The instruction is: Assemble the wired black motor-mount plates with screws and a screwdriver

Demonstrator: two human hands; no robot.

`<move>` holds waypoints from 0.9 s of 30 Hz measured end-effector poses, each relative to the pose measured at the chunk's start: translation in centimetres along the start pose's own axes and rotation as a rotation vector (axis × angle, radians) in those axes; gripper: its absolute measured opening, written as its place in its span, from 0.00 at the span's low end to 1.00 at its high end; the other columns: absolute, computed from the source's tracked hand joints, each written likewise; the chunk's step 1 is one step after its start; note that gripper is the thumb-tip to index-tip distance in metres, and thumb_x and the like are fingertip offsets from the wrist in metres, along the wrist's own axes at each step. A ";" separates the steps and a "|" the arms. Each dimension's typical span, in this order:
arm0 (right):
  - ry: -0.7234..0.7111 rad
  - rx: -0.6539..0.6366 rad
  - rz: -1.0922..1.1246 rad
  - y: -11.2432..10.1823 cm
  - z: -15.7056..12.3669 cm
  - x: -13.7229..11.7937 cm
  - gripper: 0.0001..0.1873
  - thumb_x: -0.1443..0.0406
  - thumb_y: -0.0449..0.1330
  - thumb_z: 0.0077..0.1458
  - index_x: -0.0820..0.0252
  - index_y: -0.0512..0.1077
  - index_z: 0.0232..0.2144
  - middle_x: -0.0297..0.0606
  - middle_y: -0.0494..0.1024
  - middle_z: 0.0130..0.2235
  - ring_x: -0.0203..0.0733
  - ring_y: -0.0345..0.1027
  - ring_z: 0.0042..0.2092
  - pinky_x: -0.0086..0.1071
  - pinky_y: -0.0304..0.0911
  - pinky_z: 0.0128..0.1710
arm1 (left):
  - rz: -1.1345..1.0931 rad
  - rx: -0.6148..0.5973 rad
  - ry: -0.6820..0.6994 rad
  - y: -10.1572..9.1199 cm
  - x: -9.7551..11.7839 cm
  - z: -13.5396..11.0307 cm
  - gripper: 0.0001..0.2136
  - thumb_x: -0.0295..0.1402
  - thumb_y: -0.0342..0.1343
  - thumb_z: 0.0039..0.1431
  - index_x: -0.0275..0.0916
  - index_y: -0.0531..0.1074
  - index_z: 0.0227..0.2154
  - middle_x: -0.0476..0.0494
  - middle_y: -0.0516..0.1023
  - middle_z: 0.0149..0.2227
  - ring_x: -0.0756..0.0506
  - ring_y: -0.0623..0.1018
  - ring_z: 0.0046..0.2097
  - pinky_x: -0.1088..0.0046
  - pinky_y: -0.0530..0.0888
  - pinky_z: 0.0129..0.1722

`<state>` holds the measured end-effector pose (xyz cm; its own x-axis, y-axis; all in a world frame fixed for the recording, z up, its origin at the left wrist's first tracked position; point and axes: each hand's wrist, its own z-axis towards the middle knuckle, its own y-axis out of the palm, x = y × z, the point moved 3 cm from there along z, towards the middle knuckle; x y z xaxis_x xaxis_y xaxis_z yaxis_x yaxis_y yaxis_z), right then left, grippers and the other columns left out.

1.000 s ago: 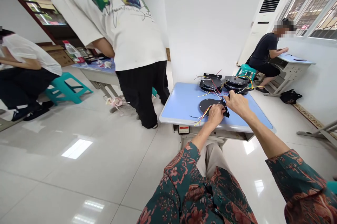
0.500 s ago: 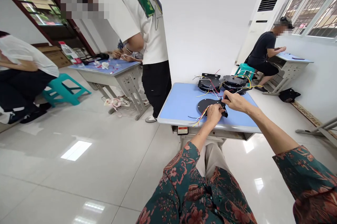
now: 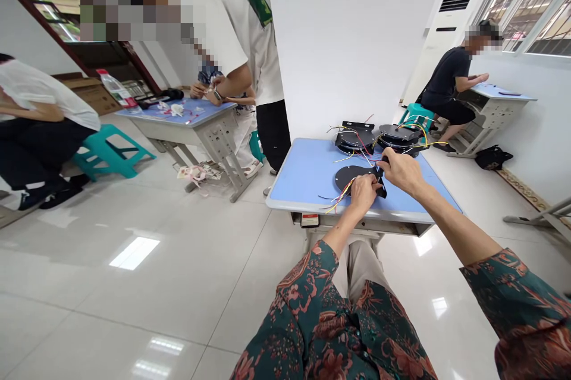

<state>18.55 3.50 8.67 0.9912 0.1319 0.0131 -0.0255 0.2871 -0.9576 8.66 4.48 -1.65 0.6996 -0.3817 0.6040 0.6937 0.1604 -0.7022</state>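
Note:
A round black plate with red and yellow wires lies on the blue table. My left hand is closed on the plate's near edge by the wires. My right hand is closed on a small black part at the plate's right side. Behind them sit two stacks of similar black wired units, the second stack further right.
A person in a white shirt stands at a second blue table to the left. Another person sits at far left by a teal stool. A third person sits at a desk at right. White tiled floor surrounds the table.
The standing person has turned and stepped away from my table toward the left table. My hands stay on the black plate, with only small shifts.

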 end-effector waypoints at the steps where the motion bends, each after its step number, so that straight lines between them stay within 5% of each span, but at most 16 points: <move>1: -0.023 -0.012 -0.002 0.0 0.0 0.0 0.14 0.60 0.53 0.67 0.57 0.70 0.50 0.48 0.83 0.41 0.55 0.75 0.44 0.35 0.54 0.34 | 0.000 0.002 -0.002 -0.1 0.0 0.0 0.06 0.30 0.58 0.67 0.37 0.78 0.34 0.40 0.83 0.38 0.42 0.79 0.43 0.68 0.68 0.44; 27: -0.283 0.012 0.033 0.2 0.3 0.5 0.09 0.68 0.53 0.64 0.56 0.70 0.45 0.43 0.82 0.40 0.48 0.74 0.38 0.33 0.49 0.30 | -0.014 -0.005 -0.036 -0.5 0.3 -0.2 0.05 0.31 0.62 0.63 0.38 0.76 0.31 0.41 0.83 0.38 0.42 0.78 0.43 0.69 0.68 0.44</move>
<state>18.99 3.89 8.56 0.9142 0.4002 0.0634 -0.0604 0.2894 -0.9553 8.50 4.10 -1.19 0.6956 -0.3508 0.6269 0.7027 0.1508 -0.6953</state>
